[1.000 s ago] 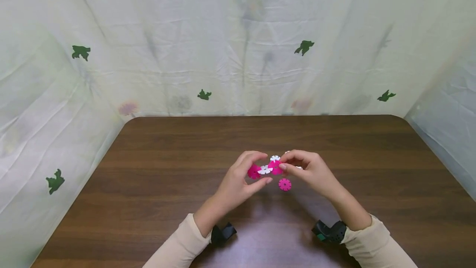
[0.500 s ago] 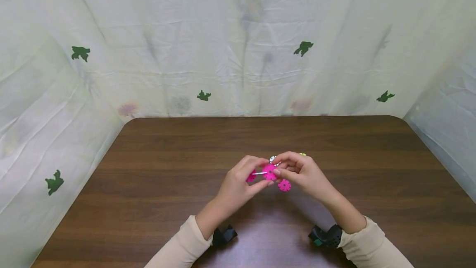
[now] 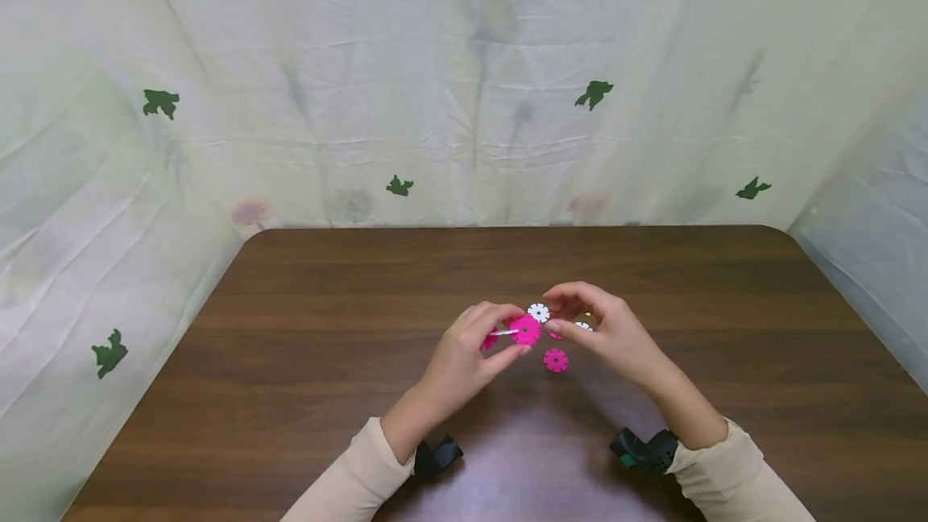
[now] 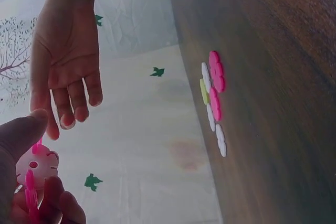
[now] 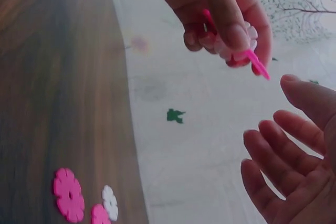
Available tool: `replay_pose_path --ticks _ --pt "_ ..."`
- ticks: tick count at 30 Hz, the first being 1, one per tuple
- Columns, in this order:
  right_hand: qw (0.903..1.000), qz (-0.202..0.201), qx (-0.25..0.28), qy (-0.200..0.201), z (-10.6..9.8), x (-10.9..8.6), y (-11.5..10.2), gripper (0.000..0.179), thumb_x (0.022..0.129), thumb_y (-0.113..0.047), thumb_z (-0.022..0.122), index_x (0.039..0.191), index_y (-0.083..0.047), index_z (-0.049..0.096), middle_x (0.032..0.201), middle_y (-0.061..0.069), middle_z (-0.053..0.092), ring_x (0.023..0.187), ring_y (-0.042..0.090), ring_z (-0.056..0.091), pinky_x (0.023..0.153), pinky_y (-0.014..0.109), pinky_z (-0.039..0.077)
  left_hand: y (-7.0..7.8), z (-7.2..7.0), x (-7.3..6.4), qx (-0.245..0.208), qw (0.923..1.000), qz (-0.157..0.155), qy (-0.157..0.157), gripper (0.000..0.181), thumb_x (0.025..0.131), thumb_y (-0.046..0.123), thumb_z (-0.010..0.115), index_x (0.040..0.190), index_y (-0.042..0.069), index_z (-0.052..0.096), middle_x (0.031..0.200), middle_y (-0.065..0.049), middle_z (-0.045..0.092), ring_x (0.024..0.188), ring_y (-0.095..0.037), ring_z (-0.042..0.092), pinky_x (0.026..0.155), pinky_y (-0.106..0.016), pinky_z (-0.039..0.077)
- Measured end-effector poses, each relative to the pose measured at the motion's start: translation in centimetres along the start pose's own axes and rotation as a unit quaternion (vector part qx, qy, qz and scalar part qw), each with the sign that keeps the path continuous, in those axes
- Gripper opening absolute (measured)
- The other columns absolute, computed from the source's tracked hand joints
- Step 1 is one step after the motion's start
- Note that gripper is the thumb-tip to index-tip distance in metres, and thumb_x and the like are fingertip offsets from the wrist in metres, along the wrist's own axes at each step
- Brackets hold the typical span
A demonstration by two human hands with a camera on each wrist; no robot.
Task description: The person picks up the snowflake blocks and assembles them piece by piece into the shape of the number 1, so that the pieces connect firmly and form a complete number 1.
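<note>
Three joined discs (image 3: 525,330), pink and white, are pinched in the left hand (image 3: 461,351) above the bench (image 3: 333,329). The right hand (image 3: 611,333) hovers just beside, fingers relaxed; loose discs (image 3: 555,366) lie below.

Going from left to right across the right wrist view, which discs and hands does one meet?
Leftmost pink disc, white disc, left hand holding joined pink and white discs, right hand. A second pink disc overlaps the white one's place, so I leave it out.
</note>
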State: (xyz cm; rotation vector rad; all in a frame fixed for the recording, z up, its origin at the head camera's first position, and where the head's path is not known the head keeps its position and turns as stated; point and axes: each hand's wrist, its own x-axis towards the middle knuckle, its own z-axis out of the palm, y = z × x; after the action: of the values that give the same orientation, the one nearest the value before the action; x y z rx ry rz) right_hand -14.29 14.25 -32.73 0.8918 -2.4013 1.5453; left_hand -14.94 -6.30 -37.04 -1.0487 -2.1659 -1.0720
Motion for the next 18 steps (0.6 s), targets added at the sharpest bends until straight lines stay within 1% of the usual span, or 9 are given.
replay_pose_path --ticks 2,6,8,11,14,15,18 --pt "0.9998 -0.006 -0.021 0.005 -0.3 -0.1 0.1 0.034 0.072 0.008 0.069 0.103 0.004 0.057 0.091 0.011 0.059 0.078 0.019 0.056 0.064 0.025 0.048 0.0 -0.1 0.1 0.003 1.0 0.001 0.0 0.037 0.072 0.014 0.076 0.104 0.007 0.058 0.09 0.001 0.058 0.079 -0.011 0.051 0.066 -0.014 0.04" --pt "0.9985 -0.014 -0.05 0.015 -0.9 -0.5 0.7 0.038 0.07 0.006 0.071 0.106 0.002 0.057 0.094 0.006 0.056 0.081 0.019 0.054 0.068 0.023 0.047 0.1 -0.2 0.1 0.004 1.0 0.001 0.002 0.038 0.071 0.014 0.076 0.104 0.006 0.058 0.091 0.001 0.059 0.08 -0.011 0.052 0.068 -0.014 0.039" --pt "0.9976 -0.012 -0.065 0.018 -1.1 -0.7 1.2 0.039 0.07 0.006 0.071 0.106 0.002 0.058 0.094 0.004 0.056 0.081 0.017 0.053 0.07 0.024 0.046 0.0 -0.2 0.1 0.003 1.0 0.0 0.003 0.038 0.071 0.013 0.076 0.104 0.006 0.058 0.091 0.001 0.059 0.08 -0.011 0.052 0.068 -0.014 0.039" --pt "0.9974 0.003 -0.069 0.018 -1.3 -1.1 2.2 0.038 0.071 0.006 0.071 0.106 0.001 0.058 0.092 0.006 0.055 0.081 0.021 0.053 0.071 0.025 0.046 0.0 -0.3 0.1 0.0 1.0 -0.001 0.005 0.038 0.071 0.013 0.076 0.104 0.006 0.058 0.091 0.0 0.059 0.079 -0.014 0.052 0.068 -0.013 0.039" --pt "0.9969 0.028 -0.072 0.015 -1.5 -1.7 4.6 0.037 0.074 -0.001 0.071 0.108 -0.003 0.058 0.091 0.003 0.055 0.082 0.025 0.054 0.071 0.028 0.046 -0.1 -0.3 0.1 0.0 1.0 0.0 0.006 0.038 0.071 0.013 0.076 0.104 0.006 0.058 0.09 0.001 0.059 0.078 -0.014 0.052 0.067 -0.013 0.039" --pt "0.9967 0.036 -0.071 0.013 -1.6 -1.9 5.5 0.037 0.074 -0.003 0.071 0.108 -0.004 0.058 0.091 0.004 0.055 0.083 0.026 0.054 0.071 0.029 0.046 -0.1 -0.3 0.1 0.001 1.0 0.001 0.007 0.038 0.071 0.013 0.076 0.104 0.006 0.058 0.09 0.0 0.059 0.078 -0.015 0.052 0.067 -0.013 0.039" --pt "0.9958 0.05 -0.076 0.006 -1.7 -2.4 8.0 0.036 0.076 -0.009 0.071 0.109 -0.006 0.058 0.091 0.006 0.054 0.083 0.025 0.054 0.071 0.03 0.047 -0.2 -0.3 0.1 0.003 1.0 0.003 0.007 0.038 0.072 0.013 0.076 0.104 0.006 0.058 0.09 0.001 0.059 0.078 -0.013 0.051 0.067 -0.014 0.039"
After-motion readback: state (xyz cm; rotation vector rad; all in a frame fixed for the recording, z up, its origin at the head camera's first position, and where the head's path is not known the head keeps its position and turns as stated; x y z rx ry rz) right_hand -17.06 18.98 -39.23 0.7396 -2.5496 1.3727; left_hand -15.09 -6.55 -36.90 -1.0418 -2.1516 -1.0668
